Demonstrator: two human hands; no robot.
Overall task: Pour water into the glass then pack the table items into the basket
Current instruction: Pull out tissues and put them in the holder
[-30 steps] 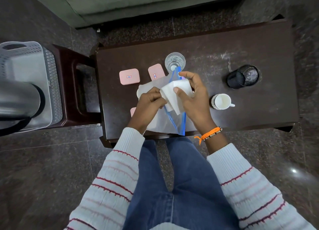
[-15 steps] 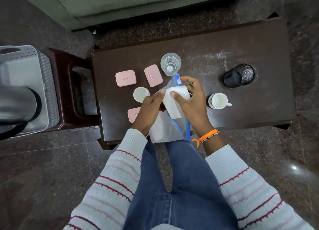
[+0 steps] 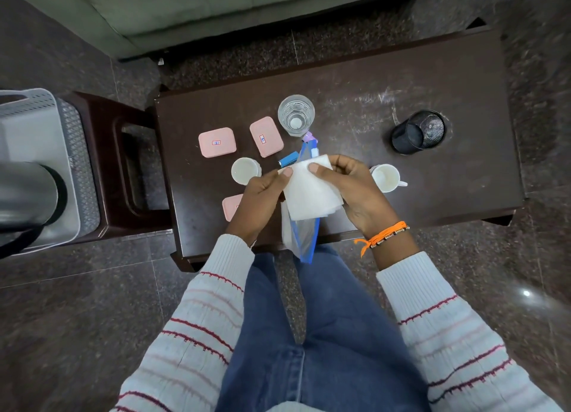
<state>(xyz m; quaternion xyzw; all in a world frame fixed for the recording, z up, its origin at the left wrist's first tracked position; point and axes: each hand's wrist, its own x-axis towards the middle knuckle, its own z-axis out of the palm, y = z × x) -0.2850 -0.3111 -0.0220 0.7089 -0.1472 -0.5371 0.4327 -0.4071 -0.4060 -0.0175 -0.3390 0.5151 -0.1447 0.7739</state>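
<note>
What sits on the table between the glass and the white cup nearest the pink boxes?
In the head view, a small blue cylinder lies on the table between the glass and that white cup.

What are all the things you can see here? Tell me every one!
Table: 1, dark brown, middle.
Glass: 1, clear, far side of the table.
Pink boxes: 3, left part of the table, one partly hidden by the left hand.
Small cups: 2, white, one left of the hands, one right.
Mesh pot: 1, black, right part of the table.
Blue battery: 1, beside the hands.
White tissue: 1, held in both hands.
Zip bag: 1, clear with blue edge, under the tissue.
Basket: 1, grey, on a brown stool at left.
Steel flask: 1, in the basket.
Left hand: pinches the tissue.
Right hand: pinches the tissue, orange wristband.
</note>
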